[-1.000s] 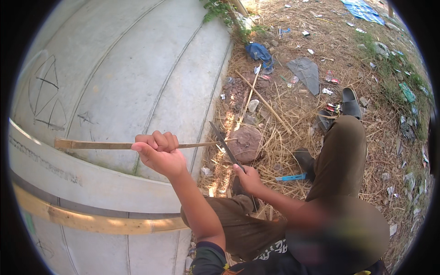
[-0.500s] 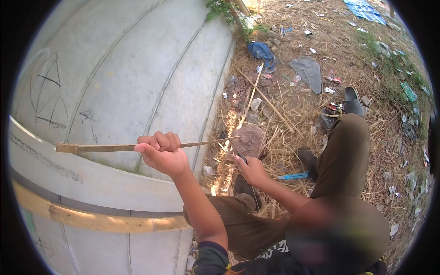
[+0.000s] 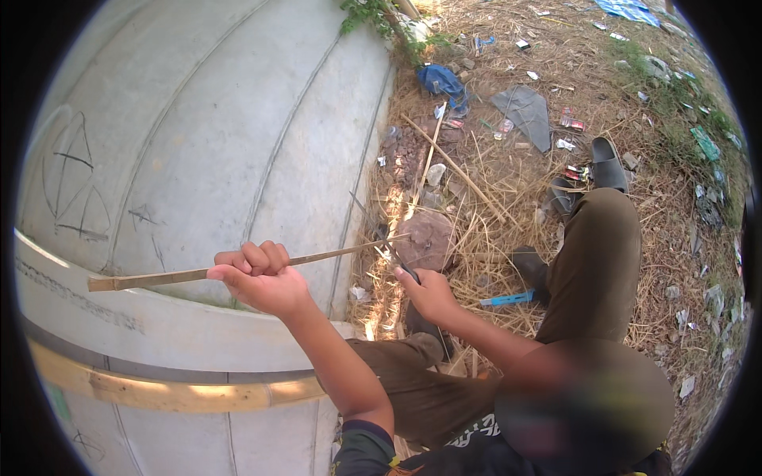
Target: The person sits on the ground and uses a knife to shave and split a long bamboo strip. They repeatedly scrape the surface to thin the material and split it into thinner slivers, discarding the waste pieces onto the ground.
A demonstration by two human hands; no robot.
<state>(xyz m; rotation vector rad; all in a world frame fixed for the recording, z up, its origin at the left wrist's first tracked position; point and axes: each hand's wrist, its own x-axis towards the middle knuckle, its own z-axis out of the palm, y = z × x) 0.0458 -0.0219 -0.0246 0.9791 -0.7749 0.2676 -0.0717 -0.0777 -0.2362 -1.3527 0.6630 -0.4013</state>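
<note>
My left hand [image 3: 266, 278] is closed around a long, thin bamboo strip [image 3: 159, 278]. The strip's thick end points left in front of the grey wall. Its narrow end reaches right, tapering over a flat reddish stone [image 3: 423, 243]. In my right hand [image 3: 431, 296] is a knife, closed in the fingers by its dark handle; the slim knife blade [image 3: 373, 220] slants up and to the left. Blade and strip cross near the strip's thin tip, just left of the stone. Whether the edge touches the strip I cannot tell.
A grey panel wall [image 3: 214, 151] fills the left, with a bamboo rail [image 3: 175, 393] across its lower part. Bamboo pieces [image 3: 456, 170] and straw shavings lie beyond the stone. A blue-handled tool [image 3: 508, 299] rests by my shoe. Litter and a blue cloth [image 3: 444, 83] dot the ground.
My left hand has moved left and slightly down with the bamboo strip, which now slopes more. The knife blade has swung into clearer view, pointing up-left. The whole view has shifted slightly.
</note>
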